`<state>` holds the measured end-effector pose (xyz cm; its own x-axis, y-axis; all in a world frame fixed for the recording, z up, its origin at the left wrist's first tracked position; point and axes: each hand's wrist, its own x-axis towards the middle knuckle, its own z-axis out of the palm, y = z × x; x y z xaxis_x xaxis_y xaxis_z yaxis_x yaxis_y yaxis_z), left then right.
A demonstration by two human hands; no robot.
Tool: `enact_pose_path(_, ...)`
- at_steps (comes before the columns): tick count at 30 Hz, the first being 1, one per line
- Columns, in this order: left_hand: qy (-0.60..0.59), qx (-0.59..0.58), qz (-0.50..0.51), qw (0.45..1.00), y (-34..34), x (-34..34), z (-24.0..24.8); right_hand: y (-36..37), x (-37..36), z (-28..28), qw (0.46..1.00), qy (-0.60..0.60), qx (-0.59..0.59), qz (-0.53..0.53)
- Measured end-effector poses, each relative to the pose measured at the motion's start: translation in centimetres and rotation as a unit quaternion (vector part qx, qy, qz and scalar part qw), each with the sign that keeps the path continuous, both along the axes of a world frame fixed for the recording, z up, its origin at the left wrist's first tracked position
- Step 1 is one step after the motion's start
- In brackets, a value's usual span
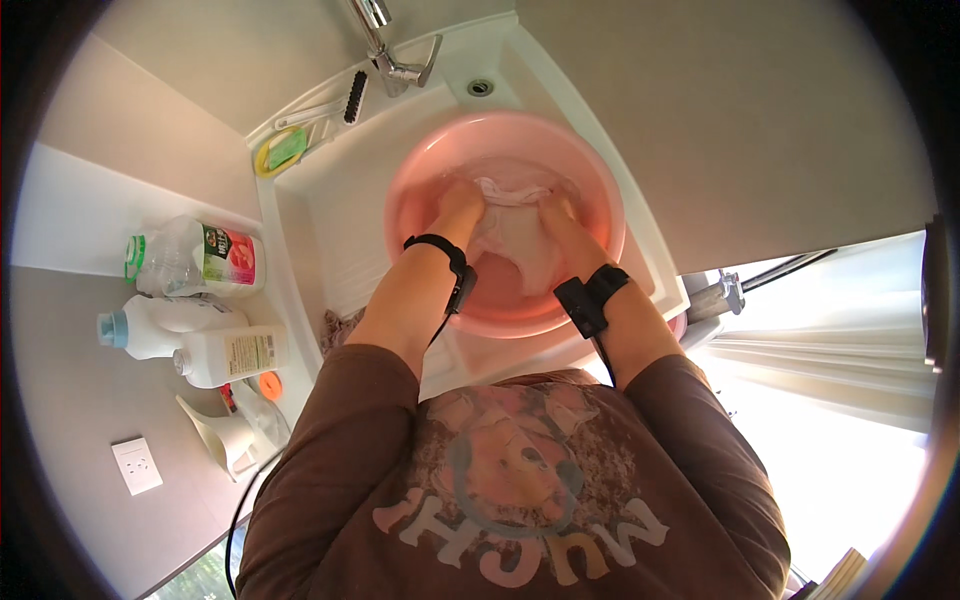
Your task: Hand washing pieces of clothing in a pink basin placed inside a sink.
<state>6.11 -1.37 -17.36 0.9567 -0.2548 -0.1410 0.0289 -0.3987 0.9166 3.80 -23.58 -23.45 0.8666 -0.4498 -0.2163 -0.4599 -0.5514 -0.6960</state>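
A large pink basin (405, 170) of water stands in the white sink. Inside it, a pale garment that looks like white underpants (520, 225) is spread out, its gathered waistband toward the far side. My left hand (462, 204) is closed on the left end of the waistband. At the right end, my right hand (557, 208) grips the same band. The cloth hangs between both hands, its lower part in the water. My fingertips are partly hidden by fabric and water.
The white sink (340, 215) has a chrome faucet (395, 65) and a drain (481, 88) at the back. A black-bristled brush (356, 97) and a green sponge (287, 148) lie on its rim. Several bottles, including a white one (165, 325), stand left. A dark cloth (338, 330) lies near my left forearm.
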Motion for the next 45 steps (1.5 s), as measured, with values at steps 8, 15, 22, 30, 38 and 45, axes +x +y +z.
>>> enact_pose_path(8, -0.049, 0.167, -0.064, 0.983, -3.8, -4.7, 8.9, 6.4, -3.0, 12.4, 0.621, 0.007, 0.775, -0.116)
enact_pose_path(15, -0.230, 0.134, -0.194, 0.944, -6.9, -9.4, 12.3, 5.6, -4.3, 13.1, 0.632, 0.021, 0.755, -0.173)
enact_pose_path(22, -0.302, 0.188, -0.139, 0.924, -7.0, -8.3, 11.3, 7.3, -5.9, 13.4, 0.633, 0.037, 0.765, -0.113)
enact_pose_path(30, -0.227, 0.306, -0.036, 0.924, -5.2, -3.3, 9.5, 1.1, -3.4, 3.9, 0.961, -0.074, 0.247, 0.101)
enact_pose_path(38, -0.230, 0.377, -0.159, 0.883, 3.4, -0.2, 5.5, 3.9, -5.1, 14.1, 0.950, 0.035, -0.221, 0.218)
enact_pose_path(45, -0.105, 0.563, -0.366, 0.734, 0.4, -3.1, 8.4, 4.5, -5.6, 13.5, 0.820, 0.117, -0.378, 0.414)
